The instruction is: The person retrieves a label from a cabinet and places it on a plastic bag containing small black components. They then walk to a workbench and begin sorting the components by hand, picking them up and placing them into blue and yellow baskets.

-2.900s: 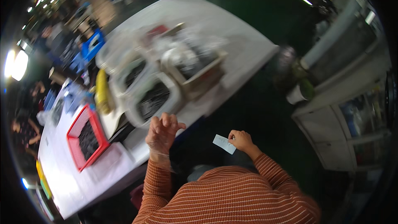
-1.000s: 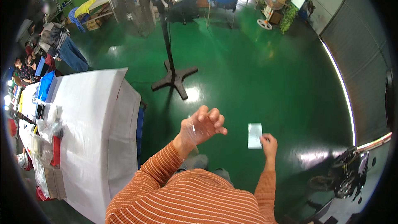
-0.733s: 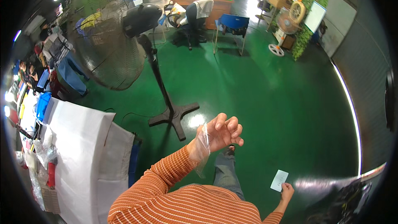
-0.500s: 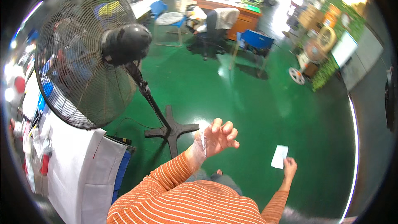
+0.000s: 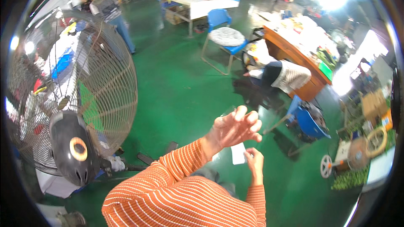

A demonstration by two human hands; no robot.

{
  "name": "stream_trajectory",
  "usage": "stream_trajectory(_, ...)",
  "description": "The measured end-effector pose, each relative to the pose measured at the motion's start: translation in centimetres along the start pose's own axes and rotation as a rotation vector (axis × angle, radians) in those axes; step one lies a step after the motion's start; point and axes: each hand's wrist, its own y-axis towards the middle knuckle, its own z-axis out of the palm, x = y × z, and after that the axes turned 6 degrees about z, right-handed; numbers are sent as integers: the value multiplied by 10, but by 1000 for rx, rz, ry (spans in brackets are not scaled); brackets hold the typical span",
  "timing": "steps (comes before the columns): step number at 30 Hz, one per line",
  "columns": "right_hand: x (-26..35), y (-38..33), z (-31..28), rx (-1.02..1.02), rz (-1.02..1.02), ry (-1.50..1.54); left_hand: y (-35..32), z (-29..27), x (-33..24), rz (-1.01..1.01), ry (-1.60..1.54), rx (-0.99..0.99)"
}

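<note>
My left hand (image 5: 235,129) is raised in front of my chest, palm toward me and fingers curled. A thin clear plastic film seems to lie in it, showing only as a faint shine over the palm, its shape hard to make out. Lower and to the right, my right hand (image 5: 254,162) pinches the edge of a small white sheet of paper (image 5: 238,154) between thumb and fingers. The sheet's upper end comes close below my left hand. Both arms wear orange striped sleeves.
A large black stand fan (image 5: 75,138) stands close on my left. Ahead are a blue chair (image 5: 227,38), a wooden desk (image 5: 275,42) piled with things and another blue chair (image 5: 309,122). A person (image 5: 109,12) stands at the far left. Boxes (image 5: 374,105) are on the right.
My view has turned left, so the fan sits lower and the desk farther right. My right hand has come in with the paper toward my left hand, which stays raised.
</note>
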Motion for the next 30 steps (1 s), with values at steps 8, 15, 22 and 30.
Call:
stream_trajectory(8,-60,266,7,-3,257,202,148,-190,-219,218,127,7)
stream_trajectory(15,264,659,161,216,-539,-120,171,-286,-457,563,474,-98)
stream_trajectory(22,756,762,427,558,-1079,85,124,-306,-729,984,824,-121)
stream_trajectory(30,992,780,691,868,-990,135,98,-306,-1071,1038,902,-227)
